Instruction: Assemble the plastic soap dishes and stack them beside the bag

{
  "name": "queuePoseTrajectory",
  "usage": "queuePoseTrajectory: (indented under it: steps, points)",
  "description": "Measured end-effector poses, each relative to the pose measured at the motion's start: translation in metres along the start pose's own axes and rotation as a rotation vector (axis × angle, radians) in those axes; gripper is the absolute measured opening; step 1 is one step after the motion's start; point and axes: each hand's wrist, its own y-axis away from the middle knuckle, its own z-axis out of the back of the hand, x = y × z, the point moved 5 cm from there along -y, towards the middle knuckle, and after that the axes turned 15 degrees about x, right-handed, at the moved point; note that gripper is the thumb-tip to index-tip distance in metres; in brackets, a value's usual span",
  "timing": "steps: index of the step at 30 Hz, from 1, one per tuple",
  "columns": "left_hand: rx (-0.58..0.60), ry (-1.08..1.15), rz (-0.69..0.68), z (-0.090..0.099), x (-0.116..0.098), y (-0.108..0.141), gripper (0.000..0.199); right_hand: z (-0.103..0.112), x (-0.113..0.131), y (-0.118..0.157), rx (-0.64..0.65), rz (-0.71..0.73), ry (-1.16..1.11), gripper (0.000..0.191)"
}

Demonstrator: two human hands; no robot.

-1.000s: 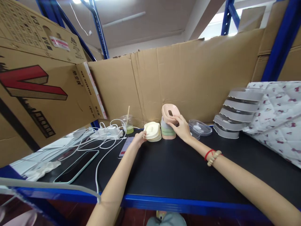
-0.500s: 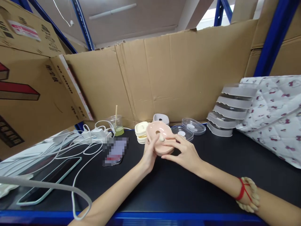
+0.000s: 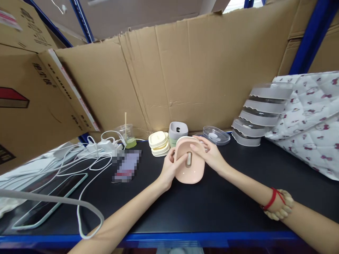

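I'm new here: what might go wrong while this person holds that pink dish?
The pink dish is held tilted between the left hand and right hand, so it might slip onto the black tabletop. The uneven cream stack sits close by the left hand and could topple if nudged. The pale cable loops right by the left forearm, so that arm might snag it.

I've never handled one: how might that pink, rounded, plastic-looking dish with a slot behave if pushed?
The pink dish would probably be light, since its rim looks thin. It seems stiff: its outline shows no sagging between the left hand and right hand. Small shiny glints suggest it may slide easily.
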Motion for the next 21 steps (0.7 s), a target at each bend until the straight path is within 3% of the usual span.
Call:
queuePoseTrajectory:
  steps: [5, 14, 18, 21]
  points:
    - [0.054, -0.035, -0.033, -0.001, -0.006, 0.000, 0.048, -0.003, 0.008, 0.001, 0.045, 0.029, -0.048, 0.062]
    - [0.072, -0.115, -0.117, -0.001, -0.017, 0.000, 0.045, -0.002, 0.011, 0.006, 0.000, 0.005, 0.021, 0.056]
    - [0.036, -0.027, -0.030, 0.002, -0.011, 0.000, 0.041, 0.000, 0.008, 0.001, 0.047, 0.035, 0.125, 0.050]
    - [-0.045, 0.158, 0.156, 0.005, -0.002, -0.001, 0.030, 0.020, 0.004, -0.009, 0.013, 0.014, 0.333, 0.040]
